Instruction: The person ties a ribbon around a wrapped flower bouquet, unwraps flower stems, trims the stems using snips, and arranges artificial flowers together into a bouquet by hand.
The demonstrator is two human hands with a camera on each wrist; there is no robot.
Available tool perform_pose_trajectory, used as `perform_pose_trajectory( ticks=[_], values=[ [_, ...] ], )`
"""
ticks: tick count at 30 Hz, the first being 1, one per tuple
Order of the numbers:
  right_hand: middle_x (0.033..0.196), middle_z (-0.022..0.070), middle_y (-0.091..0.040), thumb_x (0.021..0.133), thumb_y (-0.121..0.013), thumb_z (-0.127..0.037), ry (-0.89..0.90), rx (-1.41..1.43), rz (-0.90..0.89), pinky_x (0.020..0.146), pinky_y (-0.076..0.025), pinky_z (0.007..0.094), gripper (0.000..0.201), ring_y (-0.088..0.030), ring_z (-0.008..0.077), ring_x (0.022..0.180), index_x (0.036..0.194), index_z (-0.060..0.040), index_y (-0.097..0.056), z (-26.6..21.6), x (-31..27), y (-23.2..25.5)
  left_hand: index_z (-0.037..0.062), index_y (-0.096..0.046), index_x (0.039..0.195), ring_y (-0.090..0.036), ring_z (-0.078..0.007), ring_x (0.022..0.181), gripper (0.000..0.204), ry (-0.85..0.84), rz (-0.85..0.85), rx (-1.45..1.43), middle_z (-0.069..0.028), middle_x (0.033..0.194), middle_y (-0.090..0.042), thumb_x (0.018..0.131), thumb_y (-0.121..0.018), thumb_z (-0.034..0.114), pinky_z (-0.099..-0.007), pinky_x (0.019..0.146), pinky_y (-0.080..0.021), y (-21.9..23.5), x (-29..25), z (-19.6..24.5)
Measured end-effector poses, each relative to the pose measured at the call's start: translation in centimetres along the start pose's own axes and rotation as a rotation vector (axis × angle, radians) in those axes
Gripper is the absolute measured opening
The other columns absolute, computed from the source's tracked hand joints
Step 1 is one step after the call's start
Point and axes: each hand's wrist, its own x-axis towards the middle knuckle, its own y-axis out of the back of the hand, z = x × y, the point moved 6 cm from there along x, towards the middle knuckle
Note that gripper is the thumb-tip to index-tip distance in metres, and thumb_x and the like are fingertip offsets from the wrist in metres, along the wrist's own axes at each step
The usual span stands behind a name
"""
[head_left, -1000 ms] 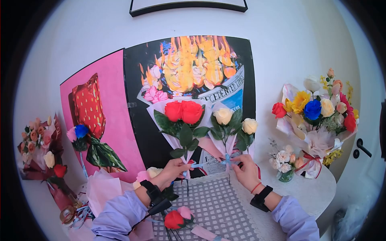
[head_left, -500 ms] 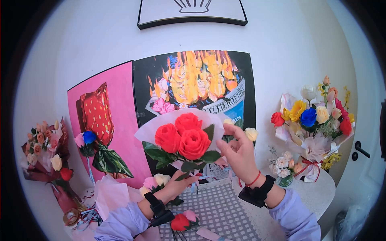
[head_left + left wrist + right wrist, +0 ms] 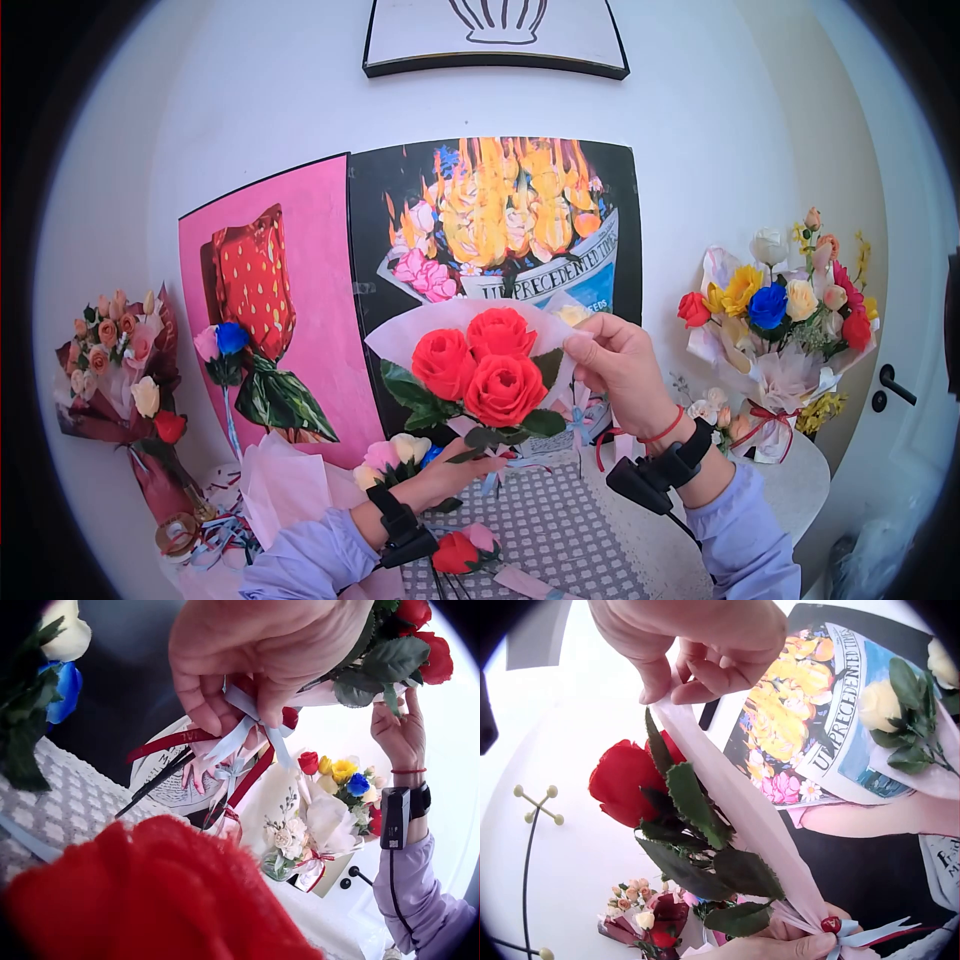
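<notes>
A small bouquet of red roses [image 3: 505,388] with green leaves tilts toward me in the head view, backed by pale pink wrapping paper [image 3: 400,340]. My left hand [image 3: 445,480] grips its gathered stems from below. In the left wrist view, the fingers of that hand are at a light blue and dark red ribbon bow [image 3: 251,720] tied round the stems. My right hand [image 3: 630,375] pinches the paper's upper right edge between thumb and fingers, as the right wrist view shows. Behind it, a wrapped cream rose [image 3: 879,705] is partly hidden in the head view.
Loose roses [image 3: 455,552] lie on the grey checked cloth [image 3: 560,530] in front. More roses [image 3: 380,455] lie left of the bouquet. A large mixed bouquet [image 3: 785,330] stands at right, a wrapped bouquet [image 3: 120,360] at left. Two posters lean on the wall behind.
My left hand has tipped the red rose bouquet from upright toward me. My right hand has left the cream rose's ribbon, risen, and taken hold of the paper's right edge.
</notes>
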Motion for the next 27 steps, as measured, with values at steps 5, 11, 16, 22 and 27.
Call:
perform_pose_trajectory(
  ticks=[5, 11, 16, 22, 27],
  values=[
    [0.061, -0.0012, -0.056, 0.082, -0.061, -0.017, -0.075, 0.035, -0.067, 0.041, -0.030, 0.0140, 0.013, -0.043, 0.0005, 0.046, 0.084, -0.0046, -0.058, 1.1, 0.6, 0.7, 0.0048, -0.054, 0.104, -0.045, -0.0070, 0.075, 0.025, 0.080, 0.009, 0.076, -0.0002, 0.091, -0.055, 0.084, -0.058, 0.019, -0.0219, 0.064, -0.038, 0.4, -0.1, -0.7],
    [0.061, -0.0007, -0.056, 0.085, -0.057, -0.020, -0.105, 0.011, -0.060, 0.040, -0.030, 0.0142, 0.016, -0.041, 0.0011, 0.044, 0.085, -0.0044, -0.058, 1.5, 0.8, 1.2, 0.0046, -0.053, 0.104, -0.045, -0.0066, 0.078, 0.026, 0.095, 0.005, 0.073, 0.0002, 0.091, -0.054, 0.084, -0.059, 0.019, -0.0223, 0.066, -0.039, 0.7, 0.2, -1.4],
    [0.062, -0.0017, -0.054, 0.089, -0.050, -0.027, -0.090, 0.021, -0.096, 0.040, -0.030, 0.0142, 0.024, -0.044, 0.0014, 0.046, 0.092, -0.0034, -0.057, 1.8, 1.1, 0.9, 0.0039, -0.054, 0.101, -0.045, -0.0076, 0.076, 0.025, 0.095, 0.024, 0.003, -0.0005, 0.085, -0.052, 0.083, -0.060, 0.019, -0.0226, 0.065, -0.039, 0.8, 0.5, -1.7],
    [0.074, -0.0006, -0.053, 0.088, -0.051, -0.030, -0.076, 0.072, -0.024, 0.040, -0.031, 0.0141, 0.032, -0.048, 0.0025, 0.050, 0.104, -0.0023, -0.053, 1.8, 0.6, 1.7, 0.0024, -0.056, 0.096, -0.045, -0.0089, 0.071, 0.023, 0.114, 0.056, -0.001, -0.0017, 0.078, -0.051, 0.082, -0.062, 0.020, -0.0225, 0.062, -0.039, 1.1, 1.6, -2.6],
    [0.076, -0.0005, -0.055, 0.085, -0.058, -0.024, -0.016, -0.010, 0.075, 0.042, -0.033, 0.0145, 0.028, -0.049, 0.0028, 0.052, 0.102, -0.0022, -0.054, 2.1, 0.6, 2.6, 0.0017, -0.056, 0.096, -0.046, -0.0093, 0.070, 0.024, 0.125, 0.046, 0.031, -0.0019, 0.078, -0.051, 0.082, -0.061, 0.021, -0.0225, 0.063, -0.040, 0.8, 2.0, -2.4]
  ],
)
